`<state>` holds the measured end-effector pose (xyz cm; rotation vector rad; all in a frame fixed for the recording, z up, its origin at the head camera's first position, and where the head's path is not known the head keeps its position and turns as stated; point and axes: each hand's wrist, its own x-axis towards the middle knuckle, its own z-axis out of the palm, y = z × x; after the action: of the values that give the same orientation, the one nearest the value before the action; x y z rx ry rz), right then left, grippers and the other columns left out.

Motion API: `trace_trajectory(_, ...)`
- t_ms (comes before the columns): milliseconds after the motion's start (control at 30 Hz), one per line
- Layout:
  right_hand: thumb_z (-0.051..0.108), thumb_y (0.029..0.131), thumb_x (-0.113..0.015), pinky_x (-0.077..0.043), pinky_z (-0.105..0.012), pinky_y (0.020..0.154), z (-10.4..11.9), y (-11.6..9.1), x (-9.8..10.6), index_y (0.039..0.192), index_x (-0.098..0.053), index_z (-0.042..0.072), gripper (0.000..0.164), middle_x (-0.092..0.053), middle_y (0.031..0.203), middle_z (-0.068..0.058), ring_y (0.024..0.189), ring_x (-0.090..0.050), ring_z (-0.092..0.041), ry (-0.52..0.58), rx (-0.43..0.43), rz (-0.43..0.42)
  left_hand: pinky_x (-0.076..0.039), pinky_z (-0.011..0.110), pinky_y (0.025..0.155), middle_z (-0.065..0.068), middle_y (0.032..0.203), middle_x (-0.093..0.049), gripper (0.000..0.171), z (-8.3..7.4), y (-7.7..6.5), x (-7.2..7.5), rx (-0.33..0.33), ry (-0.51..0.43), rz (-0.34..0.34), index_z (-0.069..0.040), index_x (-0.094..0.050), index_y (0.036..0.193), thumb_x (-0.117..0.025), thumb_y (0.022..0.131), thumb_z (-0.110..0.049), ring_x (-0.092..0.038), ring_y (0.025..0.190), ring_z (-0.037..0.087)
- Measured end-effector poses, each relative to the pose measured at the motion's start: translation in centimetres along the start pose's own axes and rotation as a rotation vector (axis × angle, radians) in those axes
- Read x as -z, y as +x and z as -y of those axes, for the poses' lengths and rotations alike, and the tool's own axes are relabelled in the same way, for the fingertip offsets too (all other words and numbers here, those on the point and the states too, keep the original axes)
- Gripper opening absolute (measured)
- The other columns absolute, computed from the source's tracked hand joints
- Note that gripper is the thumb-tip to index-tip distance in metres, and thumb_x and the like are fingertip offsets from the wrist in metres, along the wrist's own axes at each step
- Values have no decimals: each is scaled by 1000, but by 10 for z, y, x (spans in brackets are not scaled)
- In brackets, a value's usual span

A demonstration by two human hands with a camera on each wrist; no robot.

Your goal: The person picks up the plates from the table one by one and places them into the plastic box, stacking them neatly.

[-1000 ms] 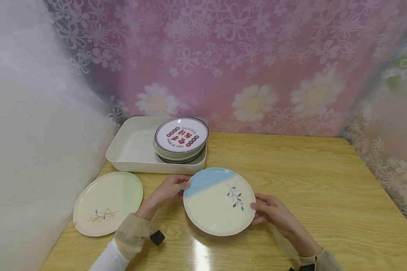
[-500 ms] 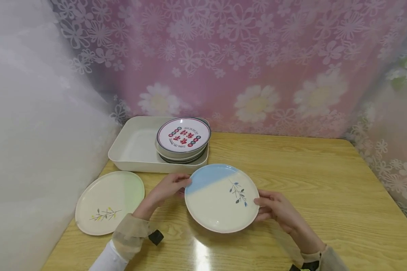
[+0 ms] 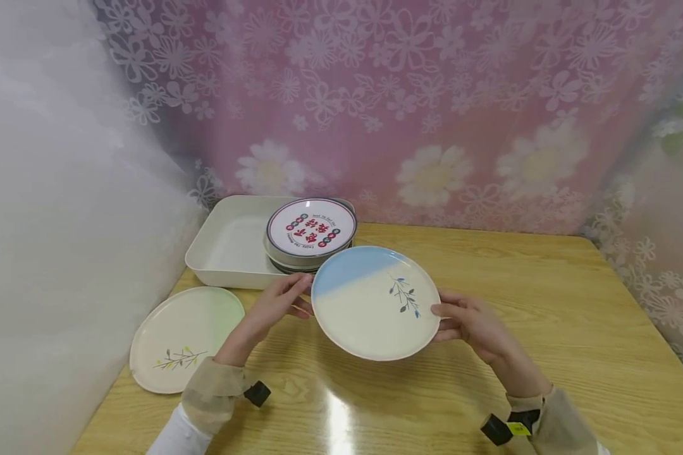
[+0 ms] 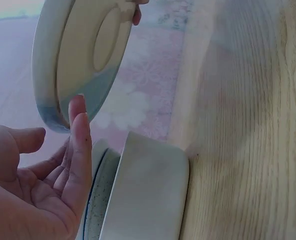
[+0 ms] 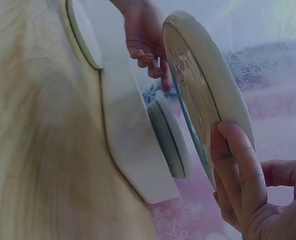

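Observation:
A round plate [image 3: 370, 316], cream with a blue section and a blue leaf sprig, is held up over the table, tilted so its face shows. My right hand [image 3: 472, 325] pinches its right rim, thumb on top and fingers [image 5: 240, 170] against the underside. At the opposite rim is my left hand [image 3: 279, 303]; in the left wrist view its fingers [image 4: 80, 150] are extended with the tips at the plate's edge, and the thumb stands apart from the rim. A second plate [image 3: 176, 322], cream and pale green with a yellow-leaf sprig, lies on the table at the left.
Behind the hands stands a white rectangular tray [image 3: 219, 249]. In its right part is a stack of dishes topped by a white plate [image 3: 312, 218] with red lettering and a dark rim. The wooden table [image 3: 546, 303] meets a pink floral curtain [image 3: 375, 126] at the back.
The blue-and-cream plate has risen and moved away from me toward the tray, both hands moving along. My left thumb has come away from its rim. The green-and-cream plate has stayed put.

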<state>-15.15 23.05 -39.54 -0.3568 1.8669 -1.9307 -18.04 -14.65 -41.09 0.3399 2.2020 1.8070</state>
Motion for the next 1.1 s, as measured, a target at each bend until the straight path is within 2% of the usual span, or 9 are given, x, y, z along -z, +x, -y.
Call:
trace_trajectory(100, 7, 107, -46, -61, -32, 77, 9, 9, 1, 150, -17, -21, 59, -72, 106, 2, 89, -76, -16, 15, 5, -38, -62, 35, 75, 26, 109, -66, 44, 2, -1, 3, -16, -1, -6, 6, -56, 133, -44, 110, -30, -72, 80, 17)
trace_trajectory(167, 6, 107, -47, -61, -30, 76, 15, 17, 1, 150, -20, -21, 58, -72, 105, 2, 88, -76, -15, 29, 13, -70, -62, 41, 77, 30, 111, -65, 42, 3, -2, 3, -21, 0, 1, 5, -58, 132, -44, 110, -29, -72, 80, 17)
trace_trajectory(267, 7, 106, -49, -61, -29, 77, 26, 32, -2, 151, -25, -18, 56, -70, 107, 3, 87, -75, -14, 41, 28, -117, -60, 51, 80, 30, 111, -66, 41, 5, -4, 4, -37, 4, 17, 5, -58, 132, -45, 110, -27, -73, 80, 20)
trace_trajectory(333, 8, 106, -50, -61, -28, 78, 33, 44, -6, 151, -29, -16, 55, -67, 110, 2, 86, -75, -13, 48, 32, -146, -60, 53, 81, 28, 110, -67, 40, 7, -6, 4, -43, 6, 22, 4, -58, 134, -45, 110, -26, -73, 82, 23)
trace_trajectory(500, 9, 107, -50, -60, -28, 80, 47, 76, -20, 152, -34, -9, 52, -61, 118, -4, 84, -75, -14, 94, 21, -209, -62, 39, 77, 24, 109, -68, 38, 9, -9, 6, -48, 18, 12, 4, -58, 133, -45, 110, -23, -72, 84, 25)
trace_trajectory(700, 7, 106, -50, -61, -30, 80, 53, 115, -37, 152, -35, -9, 51, -57, 125, -17, 79, -75, -15, 178, 23, -257, -61, 38, 77, 30, 113, -66, 38, 15, -13, 10, -16, 17, -37, 3, -58, 134, -45, 110, -23, -73, 83, 22)
trace_trajectory(867, 5, 106, -49, -60, -31, 83, 54, 141, -50, 152, -34, -8, 51, -47, 143, -28, 75, -74, -14, 195, 20, -284, -61, 35, 76, 21, 108, -70, 37, 20, -17, 15, 4, 13, -80, 2, -60, 134, -46, 110, -24, -73, 83, 22)
trace_trajectory(1100, 0, 103, -50, -57, -40, 91, 52, 168, -61, 152, -35, -8, 51, -46, 145, -31, 72, -74, -17, 236, 7, -317, -61, 33, 76, 21, 108, -69, 41, 25, -22, 18, 7, 1, -59, 8, -56, 135, -47, 110, -23, -73, 84, 23)
